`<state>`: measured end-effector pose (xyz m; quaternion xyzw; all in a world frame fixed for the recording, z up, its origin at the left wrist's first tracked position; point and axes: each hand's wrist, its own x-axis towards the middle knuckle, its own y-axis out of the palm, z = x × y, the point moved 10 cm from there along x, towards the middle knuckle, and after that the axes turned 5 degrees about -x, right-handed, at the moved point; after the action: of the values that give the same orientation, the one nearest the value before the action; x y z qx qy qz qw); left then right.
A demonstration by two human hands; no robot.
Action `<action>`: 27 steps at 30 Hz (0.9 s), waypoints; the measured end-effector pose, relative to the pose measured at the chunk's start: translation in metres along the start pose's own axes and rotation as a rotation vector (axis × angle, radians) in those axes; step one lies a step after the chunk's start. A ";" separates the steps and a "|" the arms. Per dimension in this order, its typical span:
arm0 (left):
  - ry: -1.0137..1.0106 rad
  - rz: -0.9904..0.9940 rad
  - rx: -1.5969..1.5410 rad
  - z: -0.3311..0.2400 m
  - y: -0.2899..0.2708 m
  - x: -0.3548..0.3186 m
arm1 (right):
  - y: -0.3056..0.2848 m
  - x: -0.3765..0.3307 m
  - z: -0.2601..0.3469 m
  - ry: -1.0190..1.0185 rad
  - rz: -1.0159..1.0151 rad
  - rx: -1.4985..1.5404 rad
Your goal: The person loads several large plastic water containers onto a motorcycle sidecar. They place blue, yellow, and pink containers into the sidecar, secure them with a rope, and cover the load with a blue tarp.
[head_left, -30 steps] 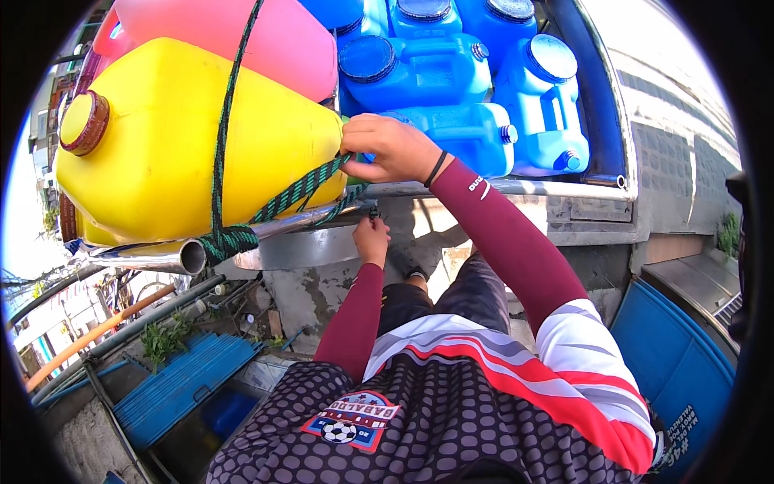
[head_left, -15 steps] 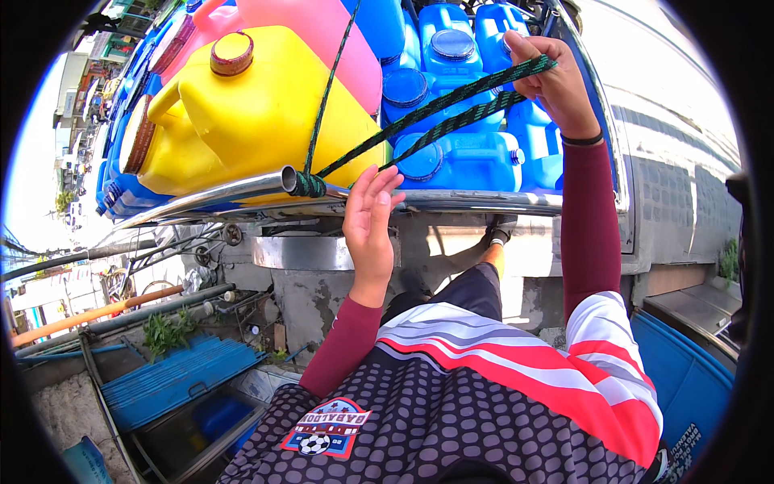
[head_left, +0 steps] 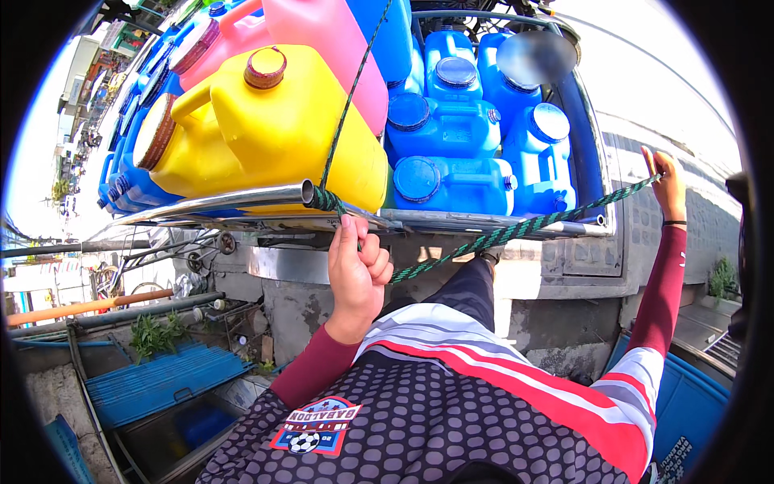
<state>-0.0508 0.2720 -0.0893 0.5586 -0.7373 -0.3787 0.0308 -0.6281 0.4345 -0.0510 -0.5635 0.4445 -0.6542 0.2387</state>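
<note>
A dark green rope (head_left: 524, 231) is wound around the open end of a metal rail (head_left: 242, 198), and one strand of it runs up past the yellow jug (head_left: 314, 133). Just below that winding, my left hand (head_left: 359, 274) is closed on the rope with its fingers curled. Out at the far right, my right hand (head_left: 669, 194) grips the rope's other part. Between my hands the rope stretches in a slanting line, doubled in places, across the front of the rail. What lies inside my left fist is partly hidden.
Behind the rail, a pink jug (head_left: 322, 56) and several blue jugs (head_left: 451, 125) with round caps are packed in a metal-framed carrier. A blue corrugated sheet (head_left: 161, 379) lies at lower left, near pipes and a plant (head_left: 156, 335). A grey wall (head_left: 564, 323) stands below the carrier.
My right hand has swung down and outward to the right, drawing the rope with it. My left hand has gone from open fingers to closed around the rope by the rail.
</note>
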 end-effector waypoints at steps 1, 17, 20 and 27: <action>0.007 -0.041 0.079 -0.005 -0.008 -0.004 | 0.014 -0.004 -0.010 0.090 0.079 0.053; 0.322 -0.753 0.197 0.010 0.017 -0.012 | 0.253 0.228 0.067 0.440 0.865 1.565; 0.360 -0.828 0.181 0.013 0.021 -0.008 | 0.277 0.304 0.138 0.437 1.013 1.754; 0.360 -0.960 0.170 0.016 0.031 0.012 | 0.366 0.403 0.253 0.531 0.991 2.266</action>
<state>-0.0878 0.2730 -0.0870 0.8907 -0.4094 -0.1866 -0.0655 -0.5584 -0.1522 -0.1582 0.3313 -0.1665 -0.6003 0.7086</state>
